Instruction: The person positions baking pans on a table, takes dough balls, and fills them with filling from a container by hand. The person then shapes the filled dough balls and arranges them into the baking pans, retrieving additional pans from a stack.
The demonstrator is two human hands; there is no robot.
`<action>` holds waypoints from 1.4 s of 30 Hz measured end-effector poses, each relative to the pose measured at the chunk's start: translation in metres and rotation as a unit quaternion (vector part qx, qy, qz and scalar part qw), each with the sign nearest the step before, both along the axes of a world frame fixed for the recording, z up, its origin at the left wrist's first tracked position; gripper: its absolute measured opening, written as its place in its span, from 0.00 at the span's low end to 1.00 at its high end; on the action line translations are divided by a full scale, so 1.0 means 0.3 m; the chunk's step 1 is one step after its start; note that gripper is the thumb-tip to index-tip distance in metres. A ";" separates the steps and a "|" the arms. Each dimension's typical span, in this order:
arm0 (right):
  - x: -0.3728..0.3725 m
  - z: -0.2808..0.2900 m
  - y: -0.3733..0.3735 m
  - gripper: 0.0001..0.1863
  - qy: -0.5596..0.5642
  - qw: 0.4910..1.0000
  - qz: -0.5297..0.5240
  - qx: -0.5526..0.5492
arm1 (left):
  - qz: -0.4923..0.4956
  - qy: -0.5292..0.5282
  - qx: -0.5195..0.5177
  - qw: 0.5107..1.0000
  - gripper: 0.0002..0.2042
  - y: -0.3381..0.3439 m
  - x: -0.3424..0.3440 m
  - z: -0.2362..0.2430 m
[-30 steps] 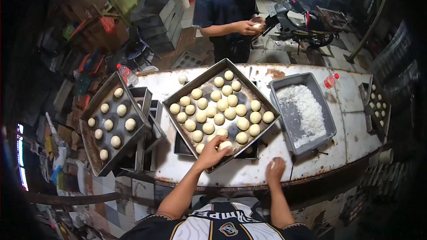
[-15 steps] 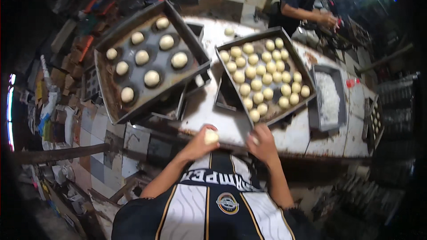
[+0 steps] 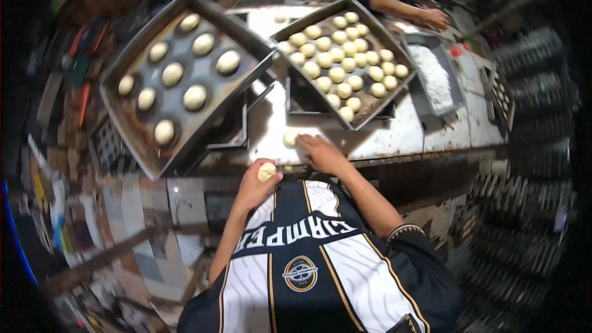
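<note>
Holding dough (image 3: 266, 173), wearing white-lettered shirt (image 3: 316, 299)

"Where does any lettering show?"

"On the striped jersey (image 3: 339, 271) worn by the person at the surface (image 3: 271, 126). Bold white capitals (image 3: 302, 232) run in a slight curve across its black band, large and clear, though the cloth bends the row."

"Anything else on it?"

"A round crest (image 3: 300, 273) with a yellow-and-red rim sits beyond that row, nearer the view's lower edge. A ball design fills it, and a slanting strip of lettering crosses the ball, too small to read."

"And right at that edge?"

"A small dark patch (image 3: 404, 324) to the right, with tiny pale marks that cannot be made out."
</note>
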State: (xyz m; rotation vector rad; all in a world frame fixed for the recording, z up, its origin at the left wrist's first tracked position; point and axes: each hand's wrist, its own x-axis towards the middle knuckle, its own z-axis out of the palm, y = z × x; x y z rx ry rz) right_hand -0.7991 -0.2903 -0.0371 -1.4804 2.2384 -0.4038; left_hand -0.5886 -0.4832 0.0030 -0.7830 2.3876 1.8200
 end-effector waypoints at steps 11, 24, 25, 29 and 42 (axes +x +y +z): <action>-0.126 0.345 0.110 0.21 -0.136 0.914 -0.119 -0.363 | -0.150 0.065 0.015 0.986 0.12 0.290 -0.414 0.179; -1.135 0.273 1.038 0.17 -0.040 0.823 -0.481 -0.299 | -0.058 0.049 0.286 0.955 0.19 0.615 -0.897 0.221; -1.223 0.235 1.058 0.18 -0.104 0.843 -0.454 -0.269 | -0.068 0.030 0.272 0.959 0.19 0.625 -0.924 0.231; -1.533 0.026 0.997 0.22 -0.115 0.932 -0.336 -0.078 | -0.049 0.074 0.096 0.991 0.16 0.699 -0.962 0.219; -1.757 -0.289 0.862 0.32 0.074 0.905 -0.386 -0.163 | 0.186 0.059 0.247 0.949 0.18 0.819 -0.749 0.152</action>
